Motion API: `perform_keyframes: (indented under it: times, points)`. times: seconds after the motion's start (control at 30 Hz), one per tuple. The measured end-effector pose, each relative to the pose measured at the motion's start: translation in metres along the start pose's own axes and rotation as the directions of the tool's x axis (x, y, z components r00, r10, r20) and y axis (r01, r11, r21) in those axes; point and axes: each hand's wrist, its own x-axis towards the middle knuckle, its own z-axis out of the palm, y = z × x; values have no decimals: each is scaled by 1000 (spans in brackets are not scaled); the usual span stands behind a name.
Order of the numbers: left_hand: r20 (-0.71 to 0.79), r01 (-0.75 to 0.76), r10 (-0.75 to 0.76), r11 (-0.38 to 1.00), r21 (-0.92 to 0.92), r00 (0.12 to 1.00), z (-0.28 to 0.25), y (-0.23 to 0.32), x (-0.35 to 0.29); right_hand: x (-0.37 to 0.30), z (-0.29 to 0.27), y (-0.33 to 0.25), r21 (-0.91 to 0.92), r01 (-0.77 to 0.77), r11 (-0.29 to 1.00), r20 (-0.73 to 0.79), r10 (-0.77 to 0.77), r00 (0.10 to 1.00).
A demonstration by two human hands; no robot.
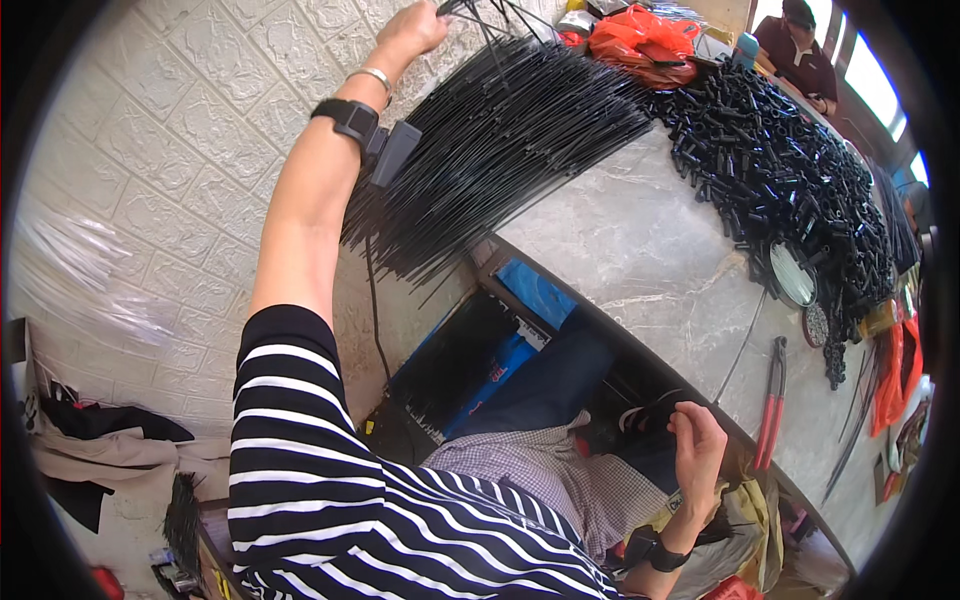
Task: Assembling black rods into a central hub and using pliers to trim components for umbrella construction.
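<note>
My left hand (412, 32) reaches to the far wall side, its fingers closed on a few thin black rods (490, 22) that splay to the right. Just below it lies a broad heap of long thin black rods (520, 125), overhanging the table's near left edge. My right hand (697, 448) is above my lap at the table's near edge, thumb and fingers curled together; whatever they may hold is too small to make out. Near that hand, red-handled pliers (771, 405) lie on the grey stone-look table (640, 220).
A large pile of short black tubular pieces (770, 160) covers the table's far right, with a round dish (793, 275) at its near edge. An orange-red plastic bag (645, 42) sits at the back. Another person (800, 60) sits beyond. A textured wall (180, 130) rises at left.
</note>
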Motion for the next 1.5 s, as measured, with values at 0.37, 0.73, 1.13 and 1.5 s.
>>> perform_keyframes:
  times: [0.37, 0.73, 1.13, 1.5]
  points:
    - [565, 547, 35, 208, -811, 824, -75, 172, -26, 52, 9, -63, 368, 163, 916, -71, -147, 987]
    - [581, 596, 176, -414, -688, 794, -79, 322, -135, 108, 30, -109, 577, 179, 797, -68, -171, 983]
    - [545, 587, 247, -500, -637, 802, -100, 326, -196, 68, 20, -101, 668, 62, 741, -5, -79, 997]
    - [497, 590, 318, -451, -670, 808, -113, 302, -208, 52, 19, -108, 699, 49, 713, 5, -74, 997]
